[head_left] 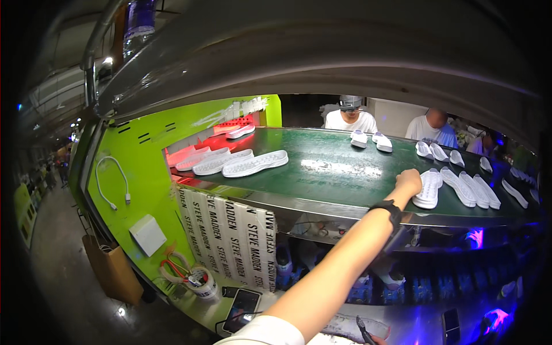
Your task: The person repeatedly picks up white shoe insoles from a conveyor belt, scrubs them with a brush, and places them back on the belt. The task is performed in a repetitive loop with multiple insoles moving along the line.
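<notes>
My left hand (409, 182) reaches over the green conveyor belt (339, 187), with a dark band on its wrist. Its curled fingers are at the left edge of a white shoe sole (428, 190), gripping it; the fingertips are partly hidden. Right of that sole lie several more white soles (458, 187) on the belt. At the lower edge, only a little of my right hand (378, 340) shows, closed around a thin black tool (363, 329) whose kind I cannot make out.
White soles (255, 164) lie by the red-lit opening of a lime-green machine (144, 155). Beyond the belt sit people in white shirts (351, 119). Below are a phone (242, 309), a tape roll holding small items (202, 283) and shelved shoes (391, 279). A dark hood (322, 63) hangs overhead.
</notes>
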Demonstrator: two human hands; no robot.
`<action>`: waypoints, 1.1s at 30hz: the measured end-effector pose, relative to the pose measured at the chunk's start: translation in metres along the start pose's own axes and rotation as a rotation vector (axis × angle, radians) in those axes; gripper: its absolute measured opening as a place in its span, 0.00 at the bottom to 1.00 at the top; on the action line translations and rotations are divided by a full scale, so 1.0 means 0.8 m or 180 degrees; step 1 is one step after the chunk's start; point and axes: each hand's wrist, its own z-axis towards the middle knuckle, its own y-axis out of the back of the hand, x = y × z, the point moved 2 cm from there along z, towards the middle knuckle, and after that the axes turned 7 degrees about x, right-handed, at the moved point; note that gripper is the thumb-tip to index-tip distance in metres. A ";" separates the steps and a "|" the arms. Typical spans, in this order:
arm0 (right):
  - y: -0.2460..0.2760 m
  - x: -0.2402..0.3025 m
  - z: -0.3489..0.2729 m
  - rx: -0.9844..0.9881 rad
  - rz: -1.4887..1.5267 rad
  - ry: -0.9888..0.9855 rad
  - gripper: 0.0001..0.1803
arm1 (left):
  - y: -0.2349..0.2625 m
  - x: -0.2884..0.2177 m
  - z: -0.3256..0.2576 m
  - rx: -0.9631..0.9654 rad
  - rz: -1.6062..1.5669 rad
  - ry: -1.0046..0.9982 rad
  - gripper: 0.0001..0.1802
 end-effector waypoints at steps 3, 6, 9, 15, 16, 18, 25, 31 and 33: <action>-0.011 -0.003 -0.005 0.0015 -0.0127 -0.0018 0.05 | 0.049 0.066 0.009 -0.0180 -0.0082 -0.0311 0.15; -0.003 -0.012 -0.003 -0.0089 -0.0106 0.0168 0.06 | 0.113 0.085 -0.092 -0.0057 -0.2055 -0.0633 0.24; -0.010 -0.007 0.002 0.0075 -0.0231 0.0241 0.08 | 0.167 0.159 -0.239 0.0556 -0.3745 -0.0650 0.27; -0.060 -0.011 -0.017 0.0846 0.0250 0.0120 0.08 | 0.105 0.324 -0.515 0.2012 -0.6579 0.0609 0.39; -0.084 -0.019 -0.002 0.1377 -0.0067 0.0269 0.10 | 0.070 0.346 -0.546 0.1898 -0.6599 0.0695 0.37; -0.115 -0.018 0.006 0.2033 -0.0704 0.0269 0.14 | 0.005 0.381 -0.596 0.1599 -0.6935 0.1151 0.37; -0.165 -0.047 -0.013 0.2244 -0.1777 0.2022 0.14 | -0.066 0.397 -0.624 0.1139 -0.7765 0.1746 0.32; -0.163 -0.051 0.002 0.2152 -0.1389 0.1391 0.14 | -0.054 0.383 -0.613 0.0588 -0.7275 0.2346 0.32; -0.167 -0.050 -0.025 0.2868 -0.1623 0.1453 0.14 | -0.034 0.366 -0.587 0.1422 -0.7758 0.0920 0.32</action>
